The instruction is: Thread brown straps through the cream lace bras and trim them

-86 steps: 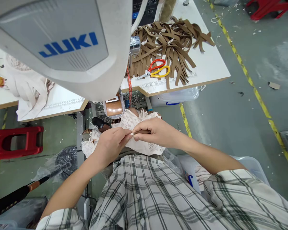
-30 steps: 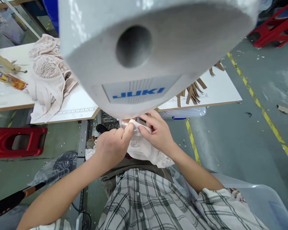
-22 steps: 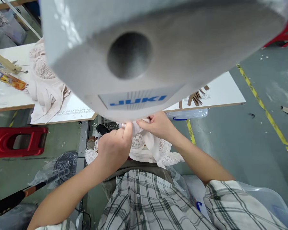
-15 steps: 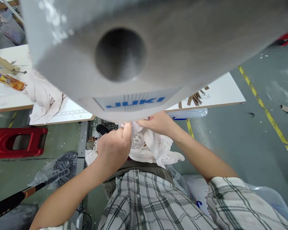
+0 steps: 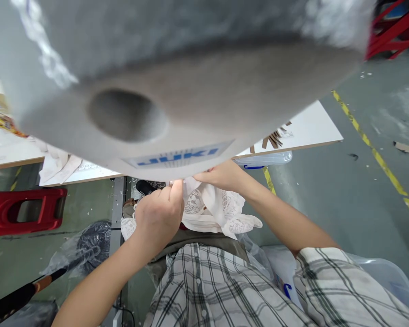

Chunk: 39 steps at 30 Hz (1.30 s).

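Sewing machine head (image 5: 191, 91) fills upper frame, w/ white table (image 5: 313, 129) behind at right. White lace garment (image 5: 218, 211) bunched at center, just under machine. My left hand (image 5: 158, 213) & right hand (image 5: 221, 175) both pinch its top edge, close together.

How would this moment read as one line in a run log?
left hand: pinching lace garment | right hand: gripping same garment | place: under sewing machine head
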### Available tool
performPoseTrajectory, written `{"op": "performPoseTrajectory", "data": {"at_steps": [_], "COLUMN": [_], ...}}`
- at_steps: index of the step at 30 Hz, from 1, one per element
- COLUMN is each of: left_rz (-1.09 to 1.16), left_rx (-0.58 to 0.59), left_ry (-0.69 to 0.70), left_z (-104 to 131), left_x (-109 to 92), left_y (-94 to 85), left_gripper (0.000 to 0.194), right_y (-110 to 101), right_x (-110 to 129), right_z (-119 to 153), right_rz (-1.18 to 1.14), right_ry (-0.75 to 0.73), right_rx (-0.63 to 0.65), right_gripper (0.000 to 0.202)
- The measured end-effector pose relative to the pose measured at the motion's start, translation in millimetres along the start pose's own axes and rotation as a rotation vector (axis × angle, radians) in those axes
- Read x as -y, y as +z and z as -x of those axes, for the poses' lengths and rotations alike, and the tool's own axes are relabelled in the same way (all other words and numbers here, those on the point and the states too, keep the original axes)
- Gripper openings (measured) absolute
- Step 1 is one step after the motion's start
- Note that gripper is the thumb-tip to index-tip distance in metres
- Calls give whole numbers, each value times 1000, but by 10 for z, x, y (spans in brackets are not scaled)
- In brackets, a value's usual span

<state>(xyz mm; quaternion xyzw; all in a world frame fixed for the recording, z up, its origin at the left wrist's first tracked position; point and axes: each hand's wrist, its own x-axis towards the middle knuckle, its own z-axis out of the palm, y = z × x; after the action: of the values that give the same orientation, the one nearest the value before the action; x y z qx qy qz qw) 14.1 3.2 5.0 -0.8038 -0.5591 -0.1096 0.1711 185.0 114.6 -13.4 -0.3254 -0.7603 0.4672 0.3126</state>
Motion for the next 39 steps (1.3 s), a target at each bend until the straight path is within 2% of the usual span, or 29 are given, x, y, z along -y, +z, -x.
{"op": "performPoseTrajectory", "data": {"at_steps": [8, 12, 18, 22, 26, 30, 33, 35, 37, 39], "left_rz": [-54, -52, -44, 13, 56, 378, 704, 889, 1012, 1082], "left_rx": [-23, -26, 70, 50, 73, 109, 85, 105, 246, 423], "left_ry": [11, 29, -53, -35, -128, -292, -526, -646, -666, -572], "left_z": [-7, -1, 42, 56, 111, 175, 217, 240, 262, 286], "left_x": [-7, 8, 32, 41, 75, 51, 60, 118, 200, 264], "left_y": [9, 8, 10, 37, 52, 47, 39, 28, 21, 31], "left_gripper": [26, 28, 31, 32, 33, 34, 33, 34, 35, 36], "right_y": [-18, -22, 10, -4, 25, 64, 96, 128, 174, 238], "right_x": [-53, -53, -39, -62, -46, -108, -184, -196, -155, -62], "right_z": [18, 24, 43, 59, 46, 107, 244, 385, 571, 796], "right_rz": [-77, -90, -48, -51, -38, -55, -87, -79, -54, -38], "right_ry": [20, 9, 7, 32, -2, 9, 46, 101, 174, 218], "right_rx": [-1, -21, -45, -29, -38, -78, -170, -223, -218, -169], "right_gripper": [33, 26, 13, 12, 17, 25, 38, 38, 27, 20]}}
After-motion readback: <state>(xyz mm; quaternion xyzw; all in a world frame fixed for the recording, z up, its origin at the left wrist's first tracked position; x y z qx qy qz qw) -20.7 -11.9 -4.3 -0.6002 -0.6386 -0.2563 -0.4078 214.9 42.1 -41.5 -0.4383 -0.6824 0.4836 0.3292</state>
